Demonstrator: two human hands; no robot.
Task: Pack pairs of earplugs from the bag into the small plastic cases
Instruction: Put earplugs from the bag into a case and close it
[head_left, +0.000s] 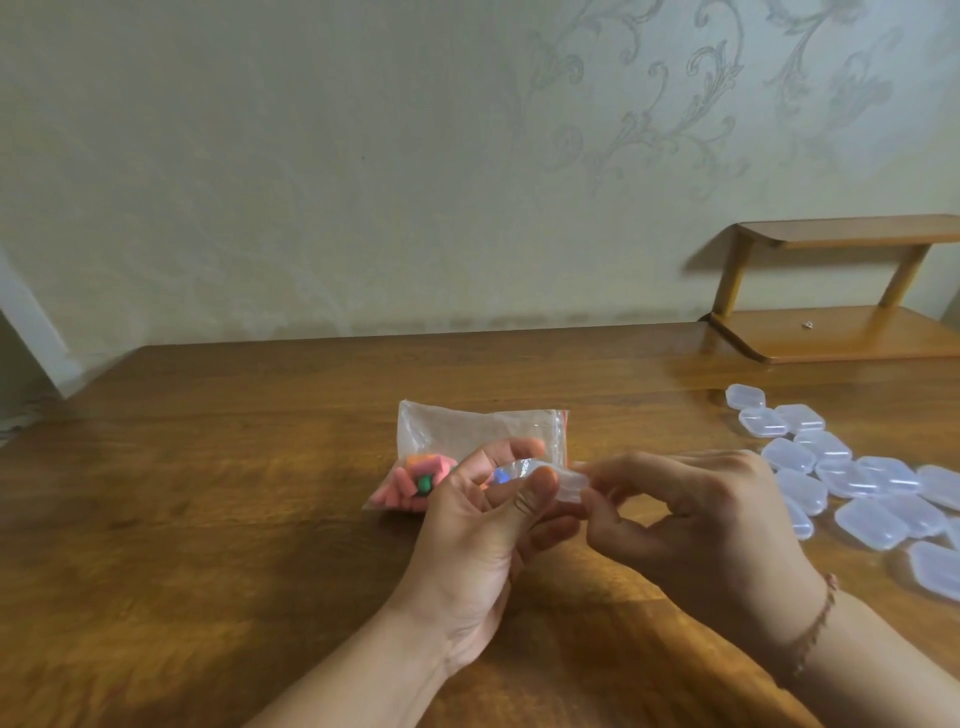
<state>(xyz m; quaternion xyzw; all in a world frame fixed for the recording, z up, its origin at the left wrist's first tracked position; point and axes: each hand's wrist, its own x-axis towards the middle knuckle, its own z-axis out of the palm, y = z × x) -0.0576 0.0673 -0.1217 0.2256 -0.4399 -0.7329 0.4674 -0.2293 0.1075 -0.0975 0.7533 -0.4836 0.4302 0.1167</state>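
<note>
Nearest, the left hand (483, 525) and right hand (691, 514) both pinch one clear plastic case (558, 480) above the desk (208, 519), probably working its lid. Behind lies the earplug bag (467, 441); next likely needs a pair from it.

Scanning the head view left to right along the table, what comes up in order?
Bag of earplugs → left hand → small clear case pinched between both hands → right hand → cluster of cases.
</note>
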